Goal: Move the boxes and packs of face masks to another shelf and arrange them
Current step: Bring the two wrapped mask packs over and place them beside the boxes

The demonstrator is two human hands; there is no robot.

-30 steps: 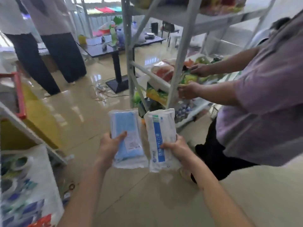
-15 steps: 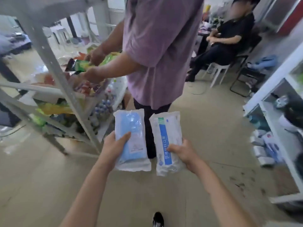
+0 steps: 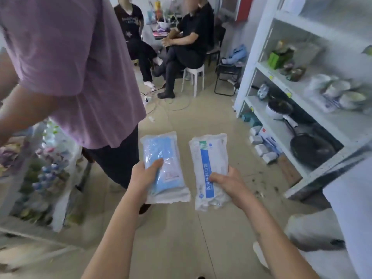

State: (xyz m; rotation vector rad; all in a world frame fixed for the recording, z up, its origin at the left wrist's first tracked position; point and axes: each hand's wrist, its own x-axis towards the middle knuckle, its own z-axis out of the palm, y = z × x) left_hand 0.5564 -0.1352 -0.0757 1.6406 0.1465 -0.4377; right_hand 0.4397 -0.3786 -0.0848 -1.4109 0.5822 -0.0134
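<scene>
- Head view takes in the white shelving unit (image 3: 302, 121) filling the right side, a dark pan, a pot and small boxes on its lower levels, bowls higher up.
- Left side, a person in a purple shirt (image 3: 76, 63) stands close at a metal rack (image 3: 30, 178) of bottles and snacks; two more people sit at the back, so three others in the room.
- Two packs of face masks in play, one per hand, both out over the bare floor, on no shelf at all.
- The blue mask pack (image 3: 161, 158) sits in the left hand (image 3: 145, 174), thumb across its front, fingers hidden behind, clamped on it.
- The white mask pack (image 3: 209, 162) with the blue stripe is pinched low down by the right hand (image 3: 227, 180).
- Risk, as I judge it: slick wrappers held near their bottom ends could tip or slide out mid-walk.
- The purple-shirted person is close enough to bump the left elbow.
- Cables trail on the floor ahead, a trip hazard.
</scene>
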